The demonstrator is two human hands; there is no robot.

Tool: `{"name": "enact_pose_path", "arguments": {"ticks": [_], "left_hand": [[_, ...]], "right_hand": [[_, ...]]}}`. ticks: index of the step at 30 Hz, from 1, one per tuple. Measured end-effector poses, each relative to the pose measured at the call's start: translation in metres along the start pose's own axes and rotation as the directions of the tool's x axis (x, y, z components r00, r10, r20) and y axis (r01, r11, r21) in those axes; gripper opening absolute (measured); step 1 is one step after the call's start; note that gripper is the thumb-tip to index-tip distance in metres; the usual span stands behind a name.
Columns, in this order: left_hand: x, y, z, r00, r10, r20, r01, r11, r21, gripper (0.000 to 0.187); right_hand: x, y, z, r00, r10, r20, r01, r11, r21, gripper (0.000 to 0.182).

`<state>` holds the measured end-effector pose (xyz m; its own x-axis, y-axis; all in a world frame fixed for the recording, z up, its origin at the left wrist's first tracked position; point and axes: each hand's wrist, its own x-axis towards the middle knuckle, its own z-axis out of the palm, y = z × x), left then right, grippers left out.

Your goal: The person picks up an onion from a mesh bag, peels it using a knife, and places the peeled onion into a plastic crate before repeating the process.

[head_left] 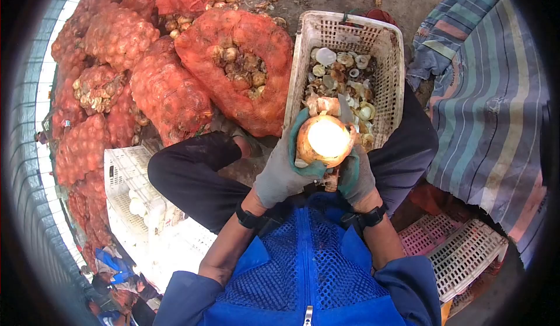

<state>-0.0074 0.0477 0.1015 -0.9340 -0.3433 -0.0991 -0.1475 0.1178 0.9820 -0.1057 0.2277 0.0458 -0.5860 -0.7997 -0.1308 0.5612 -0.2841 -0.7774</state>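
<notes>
My left hand, in a grey and green glove, is wrapped round a large onion above the near end of a white crate. The top of the onion is washed out by glare. Loose brown peel hangs at its far side. My right hand, gloved alike, is closed beside the onion's right side. A grey knife blade points away from me just beyond the onion, in line with this hand; the grip is mostly hidden. Onion scraps and peel lie in the crate between my legs.
Red mesh sacks of onions are piled at the left, one open-topped. White crates stand by my left knee, another at lower right. Striped cloth covers the right side. Other people are at lower left.
</notes>
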Motion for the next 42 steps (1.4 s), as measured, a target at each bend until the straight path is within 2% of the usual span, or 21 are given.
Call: {"name": "enact_pose_path", "arguments": {"ticks": [2, 3, 5, 6, 9, 12, 14, 15, 16, 18, 19, 20, 22, 23, 25, 27, 28, 31, 34, 37, 42], "left_hand": [[0.002, 0.000, 0.006, 0.999, 0.044, -0.023, -0.042, 0.996, 0.082, 0.108], [0.002, 0.000, 0.007, 0.997, 0.065, -0.034, -0.061, 0.990, 0.125, 0.108], [0.002, 0.006, 0.008, 0.988, 0.141, -0.054, -0.111, 0.920, 0.375, 0.106], [0.003, 0.008, 0.010, 0.982, 0.181, -0.054, -0.131, 0.862, 0.490, 0.105], [0.003, 0.004, 0.013, 0.993, 0.006, -0.118, 0.037, 0.930, 0.366, 0.098], [0.008, 0.008, 0.016, 0.962, -0.250, -0.107, 0.258, 0.964, 0.069, 0.082], [0.007, -0.008, 0.016, 0.966, -0.221, -0.134, 0.212, 0.974, -0.083, 0.073], [0.008, -0.010, 0.014, 0.966, -0.208, -0.151, 0.184, 0.970, -0.158, 0.068], [0.008, -0.008, 0.011, 0.956, -0.273, -0.110, 0.239, 0.939, -0.248, 0.057], [-0.002, -0.005, 0.004, 0.975, -0.213, -0.058, 0.182, 0.926, -0.330, 0.058], [-0.005, -0.014, -0.002, 0.969, -0.245, 0.015, 0.214, 0.813, -0.542, 0.053], [-0.009, -0.023, -0.008, 0.957, -0.275, 0.088, 0.253, 0.650, -0.716, 0.050], [-0.016, -0.032, -0.007, 0.976, -0.212, 0.044, 0.170, 0.625, -0.762, 0.052], [-0.019, -0.035, -0.008, 0.983, -0.180, 0.019, 0.127, 0.611, -0.782, 0.054], [-0.021, -0.035, -0.011, 0.990, -0.126, -0.056, 0.081, 0.860, -0.503, 0.055], [-0.023, -0.039, -0.016, 0.993, -0.077, -0.092, 0.060, 0.984, -0.170, 0.055], [-0.024, -0.047, -0.020, 0.993, -0.064, -0.098, 0.064, 0.998, -0.001, 0.055], [-0.025, -0.058, -0.021, 0.987, -0.064, -0.144, 0.090, 0.979, 0.183, 0.056], [-0.024, -0.057, -0.018, 0.987, -0.053, -0.150, 0.074, 0.988, 0.137, 0.057], [-0.024, -0.054, -0.014, 0.990, -0.039, -0.137, 0.044, 0.999, 0.031, 0.058], [-0.023, -0.047, -0.013, 0.994, -0.028, -0.105, 0.011, 0.988, -0.153, 0.060]], "right_hand": [[-0.002, 0.004, -0.003, 0.989, -0.074, -0.130, 0.052, 0.985, -0.162, 0.058], [0.002, 0.003, -0.006, 0.986, 0.022, -0.165, 0.003, 0.989, 0.146, 0.060], [0.008, 0.000, -0.009, 0.971, -0.034, -0.236, 0.045, 0.998, 0.042, 0.052], [0.012, -0.015, -0.002, 0.951, -0.203, -0.233, 0.107, 0.923, -0.369, 0.045], [0.025, -0.034, 0.014, 0.910, -0.293, -0.295, 0.045, 0.775, -0.631, 0.039], [0.028, -0.038, 0.028, 0.907, -0.164, -0.388, -0.105, 0.804, -0.585, 0.035], [0.024, -0.038, 0.025, 0.931, -0.178, -0.319, -0.084, 0.746, -0.661, 0.034], [0.023, -0.037, 0.025, 0.926, -0.145, -0.347, -0.110, 0.778, -0.619, 0.034], [0.024, -0.038, 0.027, 0.920, -0.112, -0.375, -0.136, 0.807, -0.575, 0.034], [0.020, -0.053, 0.030, 0.890, 0.077, -0.449, -0.268, 0.886, -0.379, 0.035], [0.017, -0.060, 0.030, 0.866, 0.173, -0.470, -0.329, 0.903, -0.274, 0.036], [0.013, -0.059, 0.023, 0.898, 0.131, -0.420, -0.319, 0.851, -0.418, 0.036], [0.002, -0.060, 0.012, 0.952, 0.076, -0.296, -0.264, 0.691, -0.673, 0.037], [-0.005, -0.060, 0.011, 0.956, 0.111, -0.271, -0.271, 0.686, -0.675, 0.039], [-0.014, -0.073, 0.022, 0.958, 0.183, -0.222, -0.286, 0.678, -0.678, 0.043], [-0.020, -0.073, 0.028, 0.976, 0.140, -0.165, -0.216, 0.586, -0.781, 0.037], [-0.023, -0.072, 0.029, 0.984, 0.121, -0.134, -0.178, 0.534, -0.826, 0.035], [-0.027, -0.066, 0.027, 0.996, 0.066, -0.059, -0.082, 0.436, -0.896, 0.035], [-0.029, -0.059, 0.025, 0.995, 0.088, -0.055, -0.088, 0.441, -0.893, 0.034], [-0.026, -0.054, 0.026, 0.999, 0.034, -0.033, -0.045, 0.454, -0.890, 0.033], [-0.027, -0.052, 0.025, 0.998, -0.021, 0.057, 0.061, 0.347, -0.936, 0.032]]}}
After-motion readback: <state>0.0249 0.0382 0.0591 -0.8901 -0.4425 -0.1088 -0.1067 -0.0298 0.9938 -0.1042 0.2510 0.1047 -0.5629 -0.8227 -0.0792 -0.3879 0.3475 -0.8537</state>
